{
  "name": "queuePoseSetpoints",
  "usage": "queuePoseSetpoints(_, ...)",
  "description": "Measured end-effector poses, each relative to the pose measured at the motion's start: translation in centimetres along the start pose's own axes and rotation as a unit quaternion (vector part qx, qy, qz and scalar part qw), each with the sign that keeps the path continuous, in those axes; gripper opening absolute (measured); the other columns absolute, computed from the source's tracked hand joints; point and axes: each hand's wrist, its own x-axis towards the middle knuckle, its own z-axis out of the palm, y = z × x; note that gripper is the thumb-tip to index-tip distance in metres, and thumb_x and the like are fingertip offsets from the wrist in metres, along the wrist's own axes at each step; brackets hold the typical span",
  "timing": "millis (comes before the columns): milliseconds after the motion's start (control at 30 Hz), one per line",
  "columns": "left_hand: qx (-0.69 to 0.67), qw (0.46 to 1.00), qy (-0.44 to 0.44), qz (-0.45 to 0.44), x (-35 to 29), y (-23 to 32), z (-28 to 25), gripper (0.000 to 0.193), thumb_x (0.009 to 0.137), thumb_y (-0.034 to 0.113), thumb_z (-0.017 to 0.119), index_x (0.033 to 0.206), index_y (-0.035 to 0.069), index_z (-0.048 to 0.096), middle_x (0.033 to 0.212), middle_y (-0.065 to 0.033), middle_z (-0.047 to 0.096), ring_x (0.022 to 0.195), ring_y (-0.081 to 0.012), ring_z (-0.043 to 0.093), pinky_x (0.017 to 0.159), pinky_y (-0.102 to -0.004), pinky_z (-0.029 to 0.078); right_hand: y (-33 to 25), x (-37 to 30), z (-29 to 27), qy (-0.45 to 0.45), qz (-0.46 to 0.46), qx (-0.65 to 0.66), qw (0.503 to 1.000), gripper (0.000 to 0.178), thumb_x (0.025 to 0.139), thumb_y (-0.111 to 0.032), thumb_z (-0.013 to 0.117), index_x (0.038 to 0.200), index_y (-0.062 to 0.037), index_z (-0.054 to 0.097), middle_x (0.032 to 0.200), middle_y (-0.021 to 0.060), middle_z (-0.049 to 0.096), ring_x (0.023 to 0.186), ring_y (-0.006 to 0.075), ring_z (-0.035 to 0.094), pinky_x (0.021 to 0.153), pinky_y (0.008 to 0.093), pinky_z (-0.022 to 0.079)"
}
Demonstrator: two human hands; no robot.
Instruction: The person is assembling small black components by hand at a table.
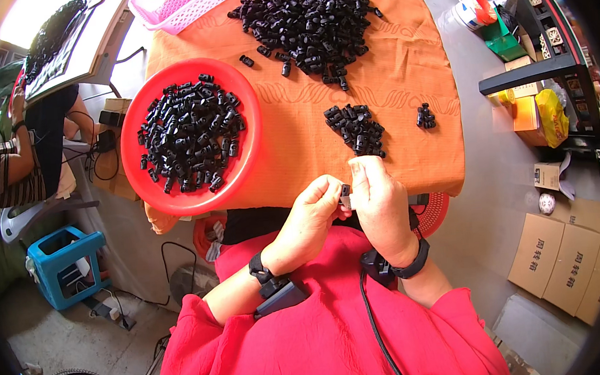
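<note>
In front of me, at the table's near edge, my two hands meet. My left hand [309, 211] is closed, pinching a small black plastic cord lock [345, 190] between thumb and fingers. Right beside it, my right hand [380, 199] is closed too, thumb and fingertips pressed together; whatever they grip is hidden or too small to name. Just beyond my fingers lies a small pile of black cord locks [357, 129], with a smaller cluster [425, 115] to its right. At left, a red round basin [253, 145] holds many more of the same black pieces.
A large heap of black cord locks [305, 25] covers the far part of the orange tablecloth [288, 132]. Behind the basin stands a pink plastic basket [191, 9]. Another person [19, 153] sits at far left, near a blue stool [70, 265]. Cardboard boxes [563, 258] stand at right.
</note>
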Motion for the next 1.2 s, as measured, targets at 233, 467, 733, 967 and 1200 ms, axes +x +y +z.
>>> queuePoseSetpoints(233, -0.002, 1.000, -0.006, -0.006, -0.1, 0.0, -0.1, 0.018, 0.105, 0.023, 0.050, 0.097, 0.007, 0.055, 0.087, -0.0013, 0.057, 0.082, -0.0115, 0.052, 0.078, -0.0272, 0.043, -0.2, 0.1, -0.2, -0.007, -0.002, 0.004, 1.000, 0.014, 0.102, -0.013, 0.052, 0.103, -0.0020, 0.060, 0.069, 0.0169, 0.062, 0.057, 0.0272, 0.065, 0.051, 0.0371, 0.049)
queuePoseSetpoints(467, 0.021, 1.000, -0.018, 0.007, 0.1, -0.2, -0.5, 0.018, 0.106, 0.022, 0.048, 0.098, 0.007, 0.055, 0.087, -0.0013, 0.056, 0.081, -0.0114, 0.051, 0.078, -0.0273, 0.043, -0.2, -0.1, 0.0, -0.009, 0.025, 0.026, 0.999, 0.013, 0.102, -0.012, 0.052, 0.102, -0.0022, 0.060, 0.070, 0.0181, 0.062, 0.059, 0.0295, 0.065, 0.052, 0.0388, 0.049)
queuePoseSetpoints(733, 0.015, 0.999, 0.003, 0.036, 0.0, -0.4, -0.3, 0.016, 0.106, 0.019, 0.048, 0.099, 0.007, 0.054, 0.087, -0.0002, 0.055, 0.081, -0.0101, 0.050, 0.078, -0.0263, 0.043, -0.7, 0.0, 0.2, 0.002, 0.034, 0.048, 0.998, 0.009, 0.096, -0.006, 0.053, 0.103, -0.0014, 0.056, 0.078, 0.0223, 0.064, 0.070, 0.0401, 0.066, 0.057, 0.0460, 0.050)
queuePoseSetpoints(967, 0.044, 0.998, 0.017, 0.045, 0.1, -0.4, -0.4, 0.017, 0.106, 0.018, 0.048, 0.097, 0.007, 0.055, 0.086, 0.0002, 0.055, 0.079, -0.0096, 0.049, 0.077, -0.0261, 0.043, 0.5, 0.0, 0.8, -0.009, 0.034, 0.068, 0.997, 0.014, 0.102, -0.012, 0.051, 0.101, -0.0005, 0.058, 0.069, 0.0137, 0.058, 0.056, 0.0236, 0.061, 0.051, 0.0357, 0.048)
queuePoseSetpoints(1200, 0.117, 0.993, 0.005, 0.025, 0.0, -0.1, -0.8, 0.016, 0.106, 0.020, 0.048, 0.100, 0.007, 0.055, 0.086, 0.0002, 0.054, 0.081, -0.0107, 0.049, 0.077, -0.0270, 0.041, -0.3, 0.1, 0.0, -0.041, 0.021, 0.002, 0.999, 0.012, 0.095, -0.006, 0.053, 0.106, -0.0042, 0.055, 0.075, 0.0175, 0.066, 0.067, 0.0379, 0.066, 0.055, 0.0456, 0.052)
